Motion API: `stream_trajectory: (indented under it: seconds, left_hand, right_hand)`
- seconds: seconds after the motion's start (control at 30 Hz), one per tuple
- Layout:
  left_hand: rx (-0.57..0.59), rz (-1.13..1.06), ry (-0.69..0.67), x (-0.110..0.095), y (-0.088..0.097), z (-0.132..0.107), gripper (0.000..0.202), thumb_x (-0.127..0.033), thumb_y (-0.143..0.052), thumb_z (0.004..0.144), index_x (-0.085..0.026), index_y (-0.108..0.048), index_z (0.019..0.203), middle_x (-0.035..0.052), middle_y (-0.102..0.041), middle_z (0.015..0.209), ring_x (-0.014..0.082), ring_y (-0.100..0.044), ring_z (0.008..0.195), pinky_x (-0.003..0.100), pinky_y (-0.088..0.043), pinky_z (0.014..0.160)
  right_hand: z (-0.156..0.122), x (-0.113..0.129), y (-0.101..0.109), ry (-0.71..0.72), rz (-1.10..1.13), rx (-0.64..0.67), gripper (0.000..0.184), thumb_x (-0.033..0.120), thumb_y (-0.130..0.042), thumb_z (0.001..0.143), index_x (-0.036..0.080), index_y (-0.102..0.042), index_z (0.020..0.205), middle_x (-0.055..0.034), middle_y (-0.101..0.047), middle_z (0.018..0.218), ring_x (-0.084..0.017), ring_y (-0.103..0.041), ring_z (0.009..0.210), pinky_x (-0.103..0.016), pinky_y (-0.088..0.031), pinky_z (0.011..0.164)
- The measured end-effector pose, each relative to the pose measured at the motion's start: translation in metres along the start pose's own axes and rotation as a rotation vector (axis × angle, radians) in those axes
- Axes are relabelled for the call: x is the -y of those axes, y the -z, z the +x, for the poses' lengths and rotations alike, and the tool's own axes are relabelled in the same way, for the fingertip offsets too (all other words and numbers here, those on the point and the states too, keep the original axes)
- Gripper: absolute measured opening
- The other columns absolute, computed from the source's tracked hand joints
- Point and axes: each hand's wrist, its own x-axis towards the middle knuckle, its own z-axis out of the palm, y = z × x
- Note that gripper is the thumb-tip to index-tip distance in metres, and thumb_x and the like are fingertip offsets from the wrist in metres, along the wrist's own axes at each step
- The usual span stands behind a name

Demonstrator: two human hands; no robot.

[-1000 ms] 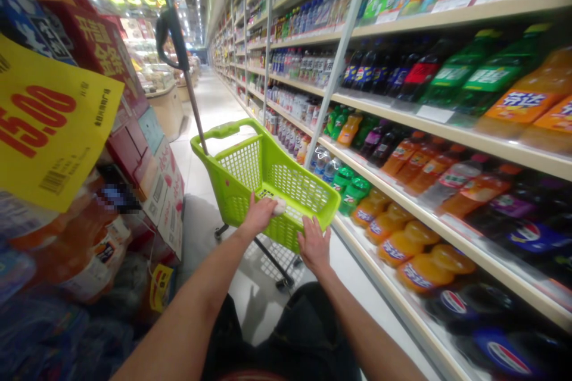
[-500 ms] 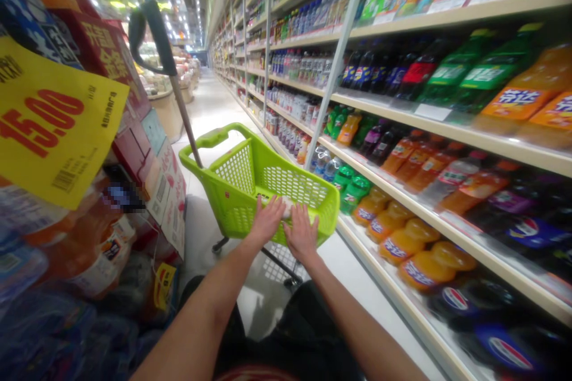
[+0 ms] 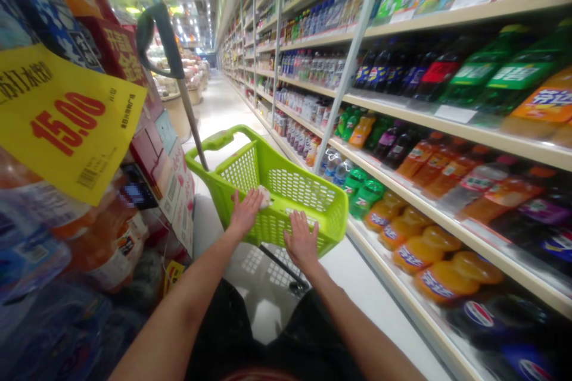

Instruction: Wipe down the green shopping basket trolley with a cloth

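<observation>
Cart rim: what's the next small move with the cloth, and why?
Probably slide the left hand with the cloth along the near rim of the cart toward the right hand. The cloth sits near the rim's left corner, the stretch between the hands is uncovered, and the right hand lies flat on the rim, steadying it.

The left hand (image 3: 243, 212) covers most of a small white thing (image 3: 264, 196), maybe a cloth. The yellow sign (image 3: 67, 125) runs off the left edge. A patch (image 3: 134, 194) below it is blurred out. The near bottles (image 3: 491, 315) are blurry. The far shelves (image 3: 232, 53) are too small to read.
</observation>
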Motion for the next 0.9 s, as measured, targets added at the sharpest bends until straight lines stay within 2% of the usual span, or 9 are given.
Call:
stream_trajectory:
  seconds: [0.13, 0.23, 0.33, 0.47, 0.63, 0.8, 0.9]
  left_hand:
    - [0.024, 0.017, -0.036, -0.001, 0.002, 0.003, 0.046, -0.01, -0.033, 0.088, -0.021, -0.041, 0.131, 0.0102, -0.041, 0.14, 0.0232, -0.033, 0.131, 0.061, -0.008, 0.108]
    - [0.024, 0.052, -0.057, 0.006, 0.007, 0.007, 0.042, -0.013, -0.033, 0.089, -0.02, -0.043, 0.13, 0.0107, -0.045, 0.137, 0.0231, -0.035, 0.13, 0.061, -0.006, 0.108]
    - [0.008, 0.077, -0.068, 0.013, 0.008, 0.009, 0.04, -0.015, -0.034, 0.09, -0.019, -0.045, 0.128, 0.0106, -0.047, 0.136, 0.0232, -0.034, 0.131, 0.063, -0.005, 0.107]
    - [-0.009, 0.08, -0.047, 0.013, 0.004, 0.008, 0.04, -0.012, -0.033, 0.089, -0.018, -0.047, 0.126, 0.0106, -0.049, 0.133, 0.024, -0.038, 0.128, 0.063, -0.006, 0.107]
    - [-0.021, 0.104, -0.089, 0.004, 0.004, 0.006, 0.039, -0.012, -0.036, 0.087, -0.014, -0.048, 0.125, 0.0116, -0.052, 0.131, 0.023, -0.041, 0.126, 0.056, -0.012, 0.109]
    - [-0.023, 0.114, -0.148, -0.003, 0.009, 0.007, 0.038, -0.013, -0.037, 0.088, -0.014, -0.047, 0.125, 0.011, -0.053, 0.129, 0.0221, -0.041, 0.126, 0.055, -0.013, 0.11]
    - [-0.046, 0.112, -0.12, 0.004, 0.017, 0.008, 0.039, -0.015, -0.037, 0.089, -0.015, -0.047, 0.126, 0.0119, -0.051, 0.131, 0.0228, -0.039, 0.128, 0.056, -0.011, 0.11]
  right_hand:
    - [0.014, 0.022, -0.002, 0.044, 0.015, 0.01, 0.047, 0.027, -0.037, 0.087, 0.011, -0.043, 0.131, -0.0145, -0.04, 0.139, -0.027, -0.027, 0.133, -0.056, -0.01, 0.106]
    - [0.019, 0.026, -0.006, 0.058, -0.003, 0.05, 0.048, 0.028, -0.037, 0.087, 0.01, -0.042, 0.131, -0.0142, -0.039, 0.14, -0.027, -0.027, 0.133, -0.056, -0.01, 0.107]
    - [0.016, 0.021, -0.008, 0.084, -0.029, 0.085, 0.049, 0.028, -0.036, 0.088, 0.012, -0.039, 0.134, -0.0127, -0.036, 0.142, -0.025, -0.026, 0.133, -0.056, -0.009, 0.107]
    - [0.011, 0.009, -0.008, 0.136, -0.051, 0.087, 0.05, 0.029, -0.038, 0.087, 0.013, -0.038, 0.134, -0.0114, -0.036, 0.142, -0.024, -0.025, 0.134, -0.056, -0.006, 0.107]
    - [0.006, -0.002, -0.007, 0.183, -0.061, 0.056, 0.048, 0.027, -0.039, 0.087, 0.015, -0.04, 0.133, -0.01, -0.039, 0.141, -0.023, -0.028, 0.133, -0.055, -0.003, 0.108]
    - [0.0, -0.017, -0.002, 0.152, -0.09, 0.011, 0.045, 0.023, -0.039, 0.086, 0.016, -0.043, 0.131, -0.01, -0.044, 0.137, -0.024, -0.033, 0.13, -0.056, -0.005, 0.107]
    - [-0.002, -0.023, 0.005, 0.089, -0.11, -0.005, 0.045, 0.023, -0.039, 0.086, 0.016, -0.045, 0.129, -0.0104, -0.048, 0.134, -0.025, -0.035, 0.129, -0.057, -0.007, 0.106]
